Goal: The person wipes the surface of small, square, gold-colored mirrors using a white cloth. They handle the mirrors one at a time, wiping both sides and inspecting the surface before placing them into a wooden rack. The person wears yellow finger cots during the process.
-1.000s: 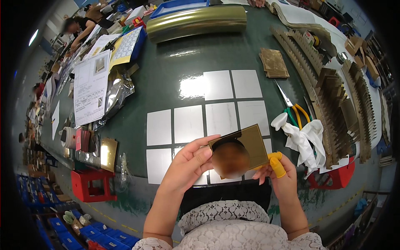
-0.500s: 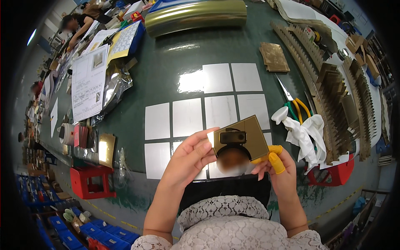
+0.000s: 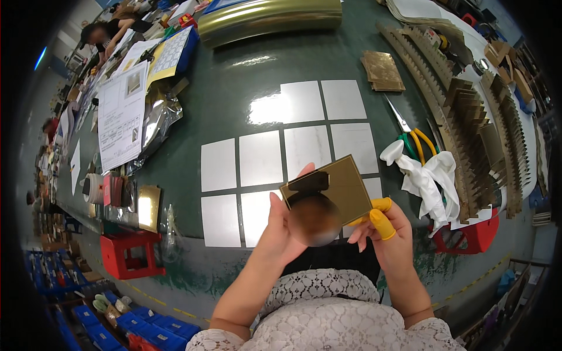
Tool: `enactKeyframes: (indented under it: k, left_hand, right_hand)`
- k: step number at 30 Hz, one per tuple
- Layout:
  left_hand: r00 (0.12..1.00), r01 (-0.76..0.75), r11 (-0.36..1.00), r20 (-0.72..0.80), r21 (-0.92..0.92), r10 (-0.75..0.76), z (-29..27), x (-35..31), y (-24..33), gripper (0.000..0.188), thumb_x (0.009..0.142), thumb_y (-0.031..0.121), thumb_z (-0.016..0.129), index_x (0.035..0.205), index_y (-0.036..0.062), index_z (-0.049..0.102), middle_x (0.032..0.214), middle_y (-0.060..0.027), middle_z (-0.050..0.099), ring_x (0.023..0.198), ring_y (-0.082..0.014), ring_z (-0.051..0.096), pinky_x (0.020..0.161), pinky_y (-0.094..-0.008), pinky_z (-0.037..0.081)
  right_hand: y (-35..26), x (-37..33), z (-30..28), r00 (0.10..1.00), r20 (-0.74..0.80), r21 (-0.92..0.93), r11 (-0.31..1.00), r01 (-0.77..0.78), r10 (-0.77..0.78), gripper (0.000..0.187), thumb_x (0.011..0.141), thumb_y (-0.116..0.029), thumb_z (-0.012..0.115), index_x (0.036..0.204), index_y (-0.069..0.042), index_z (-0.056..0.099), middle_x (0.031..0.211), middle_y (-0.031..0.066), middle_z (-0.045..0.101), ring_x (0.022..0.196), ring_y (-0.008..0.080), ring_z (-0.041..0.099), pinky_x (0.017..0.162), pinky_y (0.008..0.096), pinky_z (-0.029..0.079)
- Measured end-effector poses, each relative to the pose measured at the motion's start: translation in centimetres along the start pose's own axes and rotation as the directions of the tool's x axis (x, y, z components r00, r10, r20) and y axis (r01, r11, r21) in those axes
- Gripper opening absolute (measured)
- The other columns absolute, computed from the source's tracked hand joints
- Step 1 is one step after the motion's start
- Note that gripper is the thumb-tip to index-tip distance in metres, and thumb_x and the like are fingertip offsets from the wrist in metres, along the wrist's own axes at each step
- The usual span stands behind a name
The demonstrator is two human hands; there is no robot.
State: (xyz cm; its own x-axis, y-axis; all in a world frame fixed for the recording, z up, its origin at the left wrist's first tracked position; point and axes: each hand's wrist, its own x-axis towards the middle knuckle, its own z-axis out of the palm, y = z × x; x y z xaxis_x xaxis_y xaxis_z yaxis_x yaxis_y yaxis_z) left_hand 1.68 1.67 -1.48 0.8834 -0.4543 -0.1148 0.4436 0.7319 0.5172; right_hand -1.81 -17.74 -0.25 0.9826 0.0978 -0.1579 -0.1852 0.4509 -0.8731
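Note:
A square gold-tinted mirror panel [image 3: 342, 190] is tilted in front of me above the table, a dark reflection showing in it. My right hand [image 3: 386, 227], with yellow finger cots on its thumb and a finger, pinches the panel at its lower right corner. At the left edge, my left hand [image 3: 281, 231] cradles the panel; its thumb stands up beside the edge and the other fingers are mostly hidden behind. Below lie white rectangular sheets [image 3: 261, 157] in rows on the dark green table [image 3: 234, 82], some partly covered by my hands and the panel.
Scissors [image 3: 410, 131] and a crumpled white cloth [image 3: 424, 181] lie on the right, near a stack of gold plates [image 3: 382, 71] and toothed brown strips [image 3: 462, 126]. A gold film roll [image 3: 269, 20] lies at the back, papers [image 3: 122, 117] on the left. Red stools [image 3: 132, 254] stand below.
The panel has shifted slightly left and up. My left thumb has come off its face to beside the edge, and the left fingers have moved behind it. The right hand keeps its pinch.

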Motion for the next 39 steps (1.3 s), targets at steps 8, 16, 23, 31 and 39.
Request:
enactKeyframes:
  k: [8, 16, 23, 31, 39]
  left_hand:
    - [0.999, -0.029, 0.969, 0.018, -0.245, 0.034, 2.0, 1.0, -1.4, 0.091, 0.079, 0.086, 0.03, 0.15, 0.0282, 0.028, 0.149, -0.0136, 0.034, 0.136, -0.0423, 0.033, 0.111, -0.0593, 0.028]
    - [0.986, 0.158, 0.968, 0.079, -0.194, -0.145, 1.4, 0.5, -0.2, 0.107, 0.075, 0.089, 0.033, 0.149, 0.0114, 0.027, 0.148, -0.0173, 0.035, 0.135, -0.046, 0.033, 0.114, -0.0588, 0.023]
    - [0.971, 0.239, 0.897, 0.086, -0.372, -0.223, 1.9, -0.4, -0.8, 0.098, 0.083, 0.082, 0.024, 0.149, 0.01, 0.028, 0.149, -0.0181, 0.035, 0.137, -0.0367, 0.035, 0.113, -0.0552, 0.027]
    - [0.962, 0.272, 0.94, 0.039, -0.207, -0.27, 2.0, -1.0, -0.9, 0.091, 0.085, 0.081, 0.021, 0.146, 0.0138, 0.034, 0.147, -0.0149, 0.038, 0.135, -0.0347, 0.038, 0.111, -0.0553, 0.031]
    - [0.942, 0.333, 0.879, 0.153, -0.34, -0.298, 1.5, -0.5, -1.3, 0.088, 0.09, 0.075, 0.024, 0.149, 0.0106, 0.026, 0.149, -0.0165, 0.035, 0.137, -0.0337, 0.036, 0.11, -0.0559, 0.032]
  right_hand:
    - [0.7, -0.3, 0.0, 0.998, 0.055, 0.053, 0.998, -0.038, 0.035, 0.022, 0.102, -0.015, 0.048, 0.115, 0.002, 0.054, 0.096, 0.0136, 0.066, 0.073, 0.0204, 0.069, 0.055, 0.0251, 0.052]
    - [-0.6, -0.3, -1.3, 0.978, -0.084, -0.349, 0.925, 0.15, -0.19, 0.022, 0.101, -0.013, 0.051, 0.111, 0.003, 0.06, 0.102, 0.0106, 0.067, 0.076, 0.014, 0.065, 0.062, 0.0218, 0.048]
    - [-3.8, -0.1, 1.2, 0.801, 0.42, -0.842, 0.147, 0.52, -0.427, 0.025, 0.087, -0.026, 0.065, 0.108, -0.013, 0.071, 0.132, 0.0107, 0.055, 0.124, 0.0273, 0.044, 0.099, 0.0404, 0.038]
    - [-5.3, 0.8, 2.8, 0.766, 0.642, -0.763, -0.114, 0.636, -0.029, 0.028, 0.084, -0.04, 0.065, 0.105, -0.023, 0.073, 0.143, 0.0103, 0.046, 0.139, 0.0333, 0.029, 0.113, 0.0542, 0.02]
    - [-5.8, 2.5, 1.3, 0.878, 0.359, -0.925, 0.004, 0.379, -0.316, 0.037, 0.079, -0.029, 0.072, 0.113, -0.017, 0.07, 0.143, 0.0152, 0.043, 0.136, 0.0355, 0.032, 0.11, 0.0488, 0.025]
